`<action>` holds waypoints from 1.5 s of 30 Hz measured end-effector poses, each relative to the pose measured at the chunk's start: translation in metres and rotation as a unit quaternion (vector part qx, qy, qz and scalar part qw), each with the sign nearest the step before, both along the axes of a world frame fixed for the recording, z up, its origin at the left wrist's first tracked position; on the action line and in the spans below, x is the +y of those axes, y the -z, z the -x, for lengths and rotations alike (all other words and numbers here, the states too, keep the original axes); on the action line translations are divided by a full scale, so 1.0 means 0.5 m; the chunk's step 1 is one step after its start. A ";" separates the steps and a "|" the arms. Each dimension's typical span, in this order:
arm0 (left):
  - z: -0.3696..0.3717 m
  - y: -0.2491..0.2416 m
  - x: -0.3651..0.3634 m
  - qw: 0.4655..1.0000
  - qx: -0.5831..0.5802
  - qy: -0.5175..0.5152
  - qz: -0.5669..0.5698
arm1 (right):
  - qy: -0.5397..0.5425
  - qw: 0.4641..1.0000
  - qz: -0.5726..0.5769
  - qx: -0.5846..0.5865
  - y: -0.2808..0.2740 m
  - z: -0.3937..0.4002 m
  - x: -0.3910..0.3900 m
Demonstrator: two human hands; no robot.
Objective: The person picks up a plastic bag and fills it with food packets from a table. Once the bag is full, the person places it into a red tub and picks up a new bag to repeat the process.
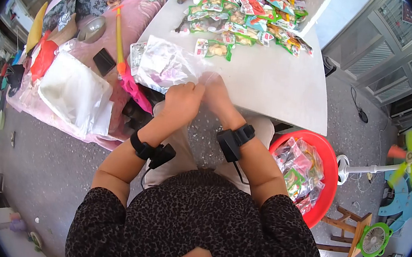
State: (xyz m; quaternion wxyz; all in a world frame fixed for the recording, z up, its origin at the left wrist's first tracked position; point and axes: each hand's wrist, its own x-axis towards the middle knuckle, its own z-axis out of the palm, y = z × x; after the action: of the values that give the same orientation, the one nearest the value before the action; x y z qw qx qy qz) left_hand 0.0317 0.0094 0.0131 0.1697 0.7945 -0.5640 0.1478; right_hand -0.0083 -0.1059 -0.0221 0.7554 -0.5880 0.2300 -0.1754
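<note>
A crinkled clear plastic bag [165, 65] lies at the near left edge of the white table, its right end reaching my fingers. My left hand [182, 103] is closed, fingers pinching the edge of the bag. Close beside it, my right hand [217, 97] is blurred by motion; its fingers are drawn together at the bag's right end, where clear film overlaps them. Beyond my hands, a small snack packet [214, 49] with a green border rests on the table. What is inside the bag cannot be made out clearly.
A pile of colourful snack packets [251, 19] covers the far side of the white table [272, 85]. At my right stands a red tub [331, 168] holding packets. A pink-covered bed [132, 18] at left bears a white plastic-lined tray [73, 88]. Fans stand far right.
</note>
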 end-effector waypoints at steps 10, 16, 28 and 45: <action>-0.090 0.148 -0.096 0.976 0.195 -0.087 -0.045 | 0.033 0.896 0.432 0.095 0.060 -0.058 -0.178; -0.092 0.162 -0.104 0.966 0.230 -0.110 -0.029 | 0.045 0.694 0.717 0.047 0.078 -0.147 -0.230; -0.086 0.155 -0.107 0.966 0.232 -0.109 -0.038 | 0.046 0.764 0.621 0.168 0.067 -0.098 -0.241; -0.030 0.143 -0.177 0.955 0.278 -0.085 -0.057 | 0.094 0.940 -0.244 -0.219 0.067 0.105 -0.182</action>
State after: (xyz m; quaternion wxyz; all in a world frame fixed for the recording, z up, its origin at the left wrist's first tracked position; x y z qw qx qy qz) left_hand 0.0468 -0.0793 -0.0585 0.2607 0.8576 -0.4324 -0.0977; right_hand -0.0610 -0.1968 -0.0555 0.8873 -0.3083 0.1490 -0.3089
